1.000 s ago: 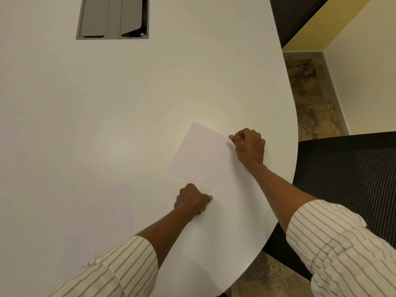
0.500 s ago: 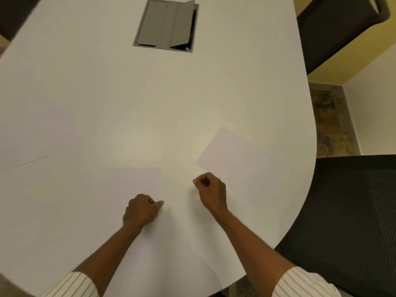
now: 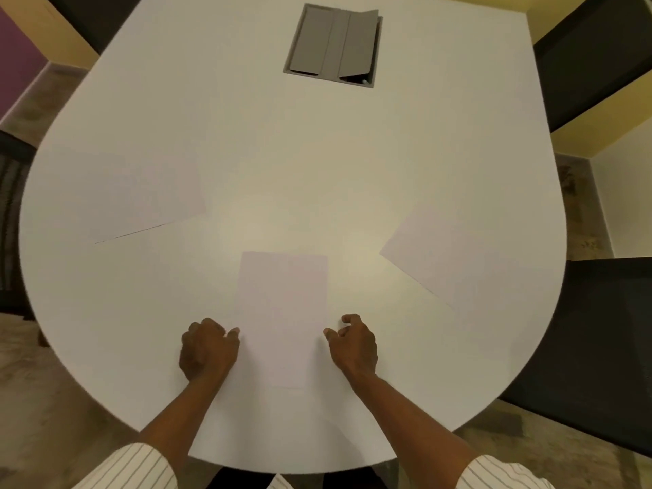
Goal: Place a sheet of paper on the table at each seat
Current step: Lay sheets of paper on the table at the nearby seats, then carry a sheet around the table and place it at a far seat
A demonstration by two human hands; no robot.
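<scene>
Three sheets of paper lay flat on the white bench (image 3: 317, 178). Middle sheet (image 3: 282, 312) at the near rounded edge, set square to it, between both hands. Left sheet (image 3: 141, 199) near the left edge, turned at a slant, its near edge casting a thin dark line. Right sheet (image 3: 458, 255) near the right edge, also slanted. Left hand (image 3: 208, 349) rested on the bench, fingers curled into a loose fist, thumb tip touching the middle sheet's left edge, holding nothing. Right hand (image 3: 352, 344) just beside that sheet's right edge, fingers half curled and slightly parted, gripping nothing. Grey cable hatch (image 3: 333, 45) sunk in the bench toward the far edge, one flap raised. Black chair (image 3: 607, 347) off the right edge.
</scene>
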